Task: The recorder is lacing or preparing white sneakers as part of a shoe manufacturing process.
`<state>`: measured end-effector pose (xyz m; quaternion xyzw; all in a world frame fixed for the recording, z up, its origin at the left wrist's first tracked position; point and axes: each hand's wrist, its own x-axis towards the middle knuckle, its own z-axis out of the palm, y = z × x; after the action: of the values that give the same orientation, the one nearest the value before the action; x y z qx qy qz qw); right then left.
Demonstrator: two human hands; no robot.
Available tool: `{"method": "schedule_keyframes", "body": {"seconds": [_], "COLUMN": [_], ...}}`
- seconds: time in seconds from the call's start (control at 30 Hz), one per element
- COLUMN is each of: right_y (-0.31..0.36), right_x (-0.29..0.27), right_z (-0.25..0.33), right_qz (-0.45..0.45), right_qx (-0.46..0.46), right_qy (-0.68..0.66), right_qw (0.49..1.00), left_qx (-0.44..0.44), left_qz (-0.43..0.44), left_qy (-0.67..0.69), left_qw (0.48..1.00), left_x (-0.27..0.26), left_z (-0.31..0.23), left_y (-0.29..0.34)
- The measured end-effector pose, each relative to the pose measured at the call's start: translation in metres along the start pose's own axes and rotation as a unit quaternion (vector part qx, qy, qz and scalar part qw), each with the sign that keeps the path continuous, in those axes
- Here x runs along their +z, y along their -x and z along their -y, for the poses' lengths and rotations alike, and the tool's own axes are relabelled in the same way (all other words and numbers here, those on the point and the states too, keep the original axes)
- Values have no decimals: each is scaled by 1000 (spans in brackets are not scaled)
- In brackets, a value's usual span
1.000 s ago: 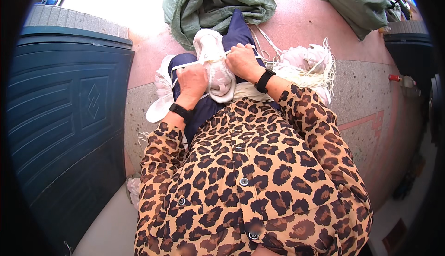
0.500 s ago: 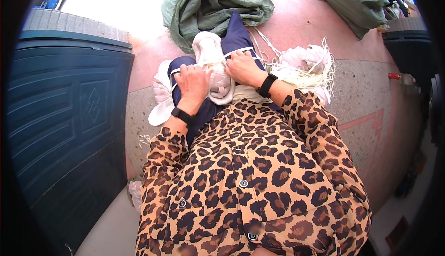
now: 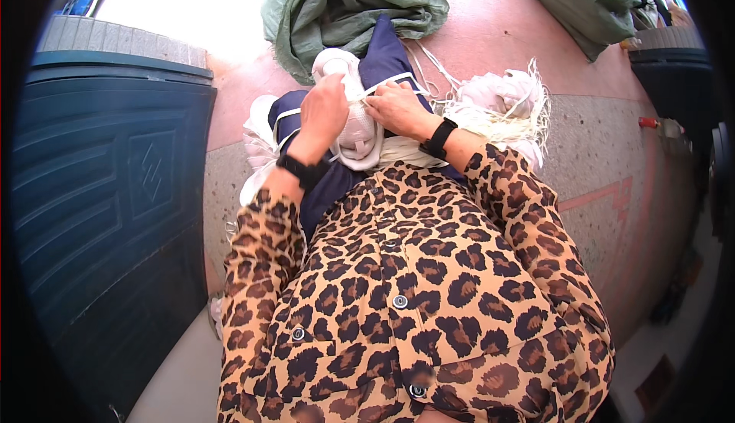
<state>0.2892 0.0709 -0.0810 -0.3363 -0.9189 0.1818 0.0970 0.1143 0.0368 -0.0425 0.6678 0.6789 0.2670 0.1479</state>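
Observation:
A pale pink and white sneaker (image 3: 358, 133) lies across my lap, its heel end toward me not clearly told from its toe. A white shoelace (image 3: 372, 94) runs over its middle, between my hands. My left hand (image 3: 325, 111) is closed at the shoe's left side, with its fingertips partly hidden, and grips the lace. On the other side, my right hand (image 3: 401, 109) pinches the lace with thumb and forefinger close to the shoe. Both wrists wear black bands.
More pale shoes with tangled white laces (image 3: 501, 101) lie to the right, and another pale shoe (image 3: 259, 136) sits at the left. An open green woven sack (image 3: 298, 32) stands ahead; a full green sack (image 3: 574, 9) is far right. A dark blue panelled door (image 3: 115, 193) borders the left.
My left hand has moved inward and up, over the shoe's left edge, from pulling outward. My right hand has stayed nearly in place, and the lace strands have shifted toward the shoe's middle.

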Motion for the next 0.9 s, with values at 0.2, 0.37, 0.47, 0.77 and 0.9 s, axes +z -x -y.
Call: {"method": "schedule_keyframes", "body": {"seconds": [0.2, 0.37, 0.47, 0.77, 0.9], "right_y": [2, -7, -16, -53, -29], "right_x": [-1, -15, -13, -118, -280], "right_z": [9, 25, 21, 47, 57], "right_qz": [-78, -10, -22, -299, -510], "right_qx": [13, -55, -134, -132, -250], "right_qy": [-32, 155, 220, -149, -326], "right_qw": [996, 986, 966, 933, 756], "left_qx": [-177, -287, -315, -360, -392], "left_qz": [369, 286, 244, 243, 327], "left_qy": [114, 375, 434, 481, 239], "left_qw": [905, 834, 808, 762, 826], "left_x": [24, -4, -19, 3, 27], "left_z": [-9, -2, 8, 15, -1], "left_y": [-72, -71, -67, -72, -72]}}
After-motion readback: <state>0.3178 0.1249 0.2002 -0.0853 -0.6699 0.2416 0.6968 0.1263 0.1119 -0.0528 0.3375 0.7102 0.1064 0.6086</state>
